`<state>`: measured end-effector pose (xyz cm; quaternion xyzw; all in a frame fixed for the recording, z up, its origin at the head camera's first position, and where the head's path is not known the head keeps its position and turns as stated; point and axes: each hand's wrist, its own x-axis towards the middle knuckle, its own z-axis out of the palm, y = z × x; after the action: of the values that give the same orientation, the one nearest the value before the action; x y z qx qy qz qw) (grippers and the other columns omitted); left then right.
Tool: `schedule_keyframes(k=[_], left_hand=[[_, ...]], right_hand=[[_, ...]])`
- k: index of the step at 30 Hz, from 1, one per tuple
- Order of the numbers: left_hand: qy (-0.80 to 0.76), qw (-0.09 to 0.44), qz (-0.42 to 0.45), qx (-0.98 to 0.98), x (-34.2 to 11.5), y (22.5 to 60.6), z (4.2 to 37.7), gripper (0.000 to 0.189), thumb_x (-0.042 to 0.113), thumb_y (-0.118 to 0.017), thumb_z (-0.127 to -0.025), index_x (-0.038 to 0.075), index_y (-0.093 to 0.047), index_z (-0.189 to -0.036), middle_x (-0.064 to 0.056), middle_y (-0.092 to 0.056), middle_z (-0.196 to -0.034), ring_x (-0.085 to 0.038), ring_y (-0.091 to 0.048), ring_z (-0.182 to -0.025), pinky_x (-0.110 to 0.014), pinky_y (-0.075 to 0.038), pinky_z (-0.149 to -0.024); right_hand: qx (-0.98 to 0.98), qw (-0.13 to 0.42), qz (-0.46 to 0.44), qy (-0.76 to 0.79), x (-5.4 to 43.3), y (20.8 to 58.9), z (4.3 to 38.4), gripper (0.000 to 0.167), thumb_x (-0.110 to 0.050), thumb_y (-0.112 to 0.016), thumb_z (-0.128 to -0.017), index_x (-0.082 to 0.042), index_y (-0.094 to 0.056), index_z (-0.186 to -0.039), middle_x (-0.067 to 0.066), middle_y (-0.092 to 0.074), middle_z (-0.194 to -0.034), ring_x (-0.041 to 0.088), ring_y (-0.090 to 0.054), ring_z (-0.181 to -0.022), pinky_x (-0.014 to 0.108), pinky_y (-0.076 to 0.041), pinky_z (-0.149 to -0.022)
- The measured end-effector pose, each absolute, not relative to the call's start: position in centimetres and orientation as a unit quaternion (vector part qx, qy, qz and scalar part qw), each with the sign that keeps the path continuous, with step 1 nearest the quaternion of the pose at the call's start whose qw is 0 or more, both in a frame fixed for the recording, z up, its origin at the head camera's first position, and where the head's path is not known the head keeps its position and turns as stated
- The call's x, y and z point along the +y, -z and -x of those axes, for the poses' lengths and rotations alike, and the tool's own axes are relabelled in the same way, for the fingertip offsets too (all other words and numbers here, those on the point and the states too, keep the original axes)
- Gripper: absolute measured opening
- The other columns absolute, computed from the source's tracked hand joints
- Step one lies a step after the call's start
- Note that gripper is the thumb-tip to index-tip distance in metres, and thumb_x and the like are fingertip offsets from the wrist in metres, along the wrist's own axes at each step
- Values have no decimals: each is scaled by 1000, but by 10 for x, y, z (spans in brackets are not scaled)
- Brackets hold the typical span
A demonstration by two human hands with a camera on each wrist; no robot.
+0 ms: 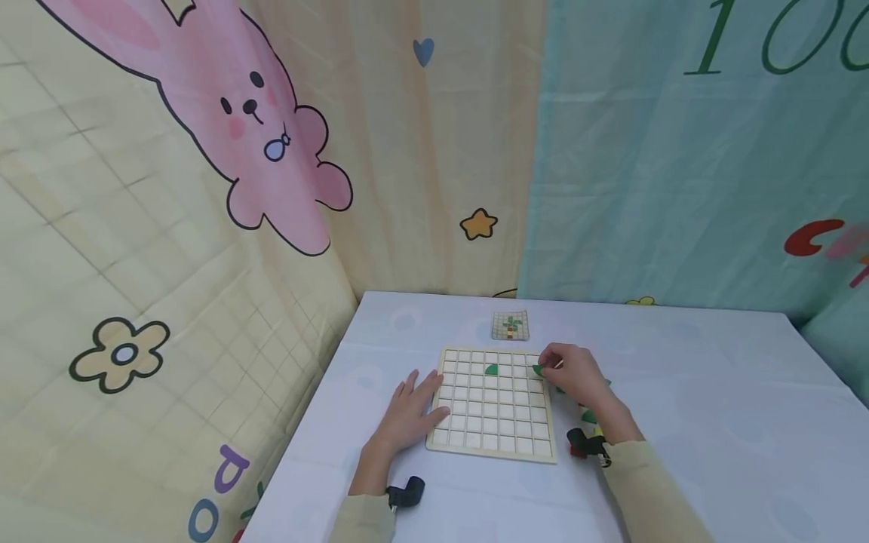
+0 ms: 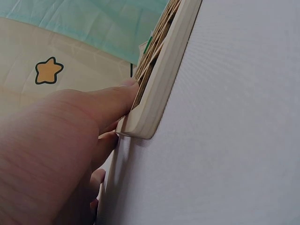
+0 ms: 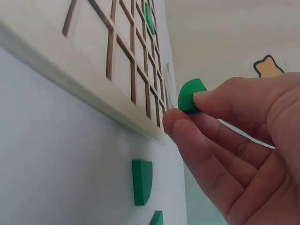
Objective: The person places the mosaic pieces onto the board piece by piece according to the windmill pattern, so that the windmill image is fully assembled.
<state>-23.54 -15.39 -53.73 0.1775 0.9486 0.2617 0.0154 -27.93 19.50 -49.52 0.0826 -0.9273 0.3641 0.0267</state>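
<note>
A wooden grid board (image 1: 492, 454) with white cells lies on the table. My left hand (image 1: 406, 415) rests at its left edge with fingers extended; in the left wrist view, the thumb (image 2: 115, 101) touches the frame. My right hand (image 1: 573, 373) pinches a green quarter-round block (image 3: 190, 96) between thumb and fingers, just above the board's upper right edge. Another green block (image 1: 492, 369) sits in a cell of an upper row. Beside the board, partly hidden under my right hand and forearm, lie loose pieces, among them a green block (image 3: 142, 182).
Behind the board lies a small card (image 1: 511, 326) printed with a grid and a coloured pattern. A red piece (image 1: 577, 452) shows near the right wrist's black camera mount. Printed curtains (image 1: 434, 151) hang behind the white table (image 1: 713, 392).
</note>
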Motion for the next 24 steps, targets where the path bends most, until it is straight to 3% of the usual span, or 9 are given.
schedule_keyframes(k=[9, 24], left_hand=[[-271, 12, -179, 946, -154, 535, 237, 68, 46, -57, -100, 14, -38, -157, -3, -31, -163, -35, -9, -153, -54, -8, -122], [-263, 19, -171, 949, -156, 539, 237, 69, 51, -55, -100, 19, -35, -158, 1, -29, -164, -32, -8, -154, -52, -7, -123]], right_hand=[[-928, 23, -76, -364, 170, 494, 278, 15, -8, -74, -89, -16, -74, -102, -1, -68, -87, 19, -61, -81, 36, -54, -69], [-919, 27, -92, -383, 135, 506, 269, 15, -11, -74, -90, -23, -78, -97, -7, -68, -87, 14, -60, -80, 35, -54, -74]])
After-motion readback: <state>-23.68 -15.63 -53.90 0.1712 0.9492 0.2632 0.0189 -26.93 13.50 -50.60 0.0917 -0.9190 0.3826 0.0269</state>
